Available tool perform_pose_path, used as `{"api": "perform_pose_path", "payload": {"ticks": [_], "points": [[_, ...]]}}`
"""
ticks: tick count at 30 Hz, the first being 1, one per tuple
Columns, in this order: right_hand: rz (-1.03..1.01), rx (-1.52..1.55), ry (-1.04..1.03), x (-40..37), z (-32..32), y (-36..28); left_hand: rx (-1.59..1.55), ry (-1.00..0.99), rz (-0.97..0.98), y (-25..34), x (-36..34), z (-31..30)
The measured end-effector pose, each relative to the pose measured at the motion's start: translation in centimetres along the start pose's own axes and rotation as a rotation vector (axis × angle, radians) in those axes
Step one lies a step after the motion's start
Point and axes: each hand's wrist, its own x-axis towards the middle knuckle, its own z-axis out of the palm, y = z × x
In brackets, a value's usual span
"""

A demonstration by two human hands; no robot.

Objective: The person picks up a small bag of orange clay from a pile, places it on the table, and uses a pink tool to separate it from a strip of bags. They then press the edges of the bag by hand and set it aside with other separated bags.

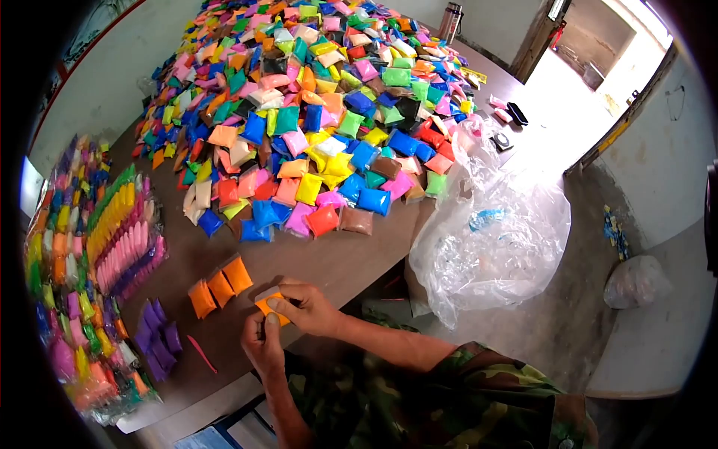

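Between my two hands is a small orange packet [271, 307] in a clear wrapper, held over the near edge of the table. My left hand [262, 343] pinches its lower left side. From the right, my right hand [310, 308] grips the packet, thumb on top. Just beyond my hands, several orange packets [221, 288] lie side by side in a short row. Further left is a cluster of purple packets [158, 340], with a thin red strip [203, 355] on the table beside it.
A large heap of multicoloured packets [321, 120] covers the table's far part. Bundled packets [97, 277] stand along the left edge. A big clear plastic bag [493, 247] hangs at the table's right side. A flask [450, 21] and black object [517, 114] are further back.
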Motion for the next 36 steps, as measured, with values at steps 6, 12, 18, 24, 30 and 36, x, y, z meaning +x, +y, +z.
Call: {"api": "perform_pose_path", "payload": {"ticks": [6,12,18,24,30,36], "points": [[-0.065,-0.012,-0.056,0.3,0.2,0.0,-0.111,0.005,-0.078,1.2,0.2,-0.5],[-0.036,0.011,-0.106,0.4,-0.1,-0.4,-0.190,0.025,-0.116,0.9,0.4,-0.6],[0.027,0.032,-0.101,0.2,-0.4,-0.5,-0.256,0.048,-0.150,2.0,0.3,-0.1],[0.010,-0.018,-0.151,0.6,-0.3,-1.1,-0.228,0.055,-0.161,0.3,0.2,-0.6],[0.062,-0.104,-0.152,0.3,-0.2,-1.2,-0.183,0.110,-0.186,0.1,0.1,-0.3],[0.087,-0.057,-0.053,-0.1,-0.2,-0.7,-0.073,-0.131,-0.068,2.3,0.3,-0.8]]}}
